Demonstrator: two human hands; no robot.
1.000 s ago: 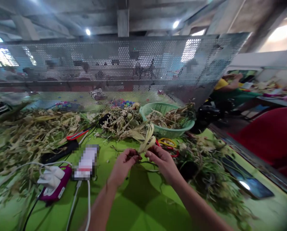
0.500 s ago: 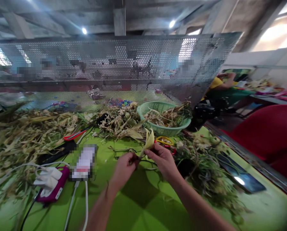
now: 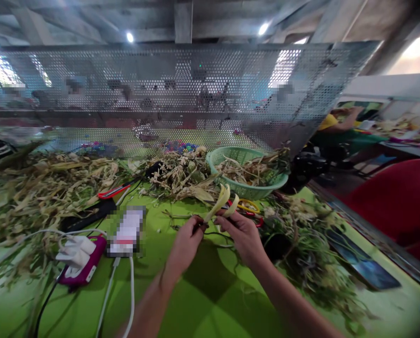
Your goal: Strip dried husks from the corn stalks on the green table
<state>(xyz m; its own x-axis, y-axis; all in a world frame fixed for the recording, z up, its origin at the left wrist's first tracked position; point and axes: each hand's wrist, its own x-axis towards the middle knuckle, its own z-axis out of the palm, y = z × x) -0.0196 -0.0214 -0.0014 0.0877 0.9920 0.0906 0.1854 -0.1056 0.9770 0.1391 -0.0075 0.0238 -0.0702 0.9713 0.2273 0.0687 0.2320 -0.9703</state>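
Observation:
Above the green tabletop my left hand (image 3: 187,241) is closed, pinching the lower end of a pale yellow plant piece (image 3: 217,206) with curled, petal-like blades. My right hand (image 3: 244,238) is closed too, its thumb and fingers on a separate curled blade (image 3: 232,207) of the same pale colour, just to the right. Whether the two parts are still joined low down is hidden by my fingers. Scissors with a yellow handle loop (image 3: 249,205) lie beyond my right hand, with red handles beside them. A heap of green stems (image 3: 312,244) lies to its right.
A green plastic basket (image 3: 238,189) of dried plant matter stands at the back. Dried leaves (image 3: 51,183) heap up on the left, near a red cutter (image 3: 114,191). A cabled phone (image 3: 128,227), purple power strip (image 3: 97,256) and dark phone (image 3: 375,270) lie around. A perforated metal screen (image 3: 153,94) rises behind.
The pale blades, close together before, now stand spread apart, one bending to the right by my right hand. The whole view has shifted slightly; both hands stay near the same spot.

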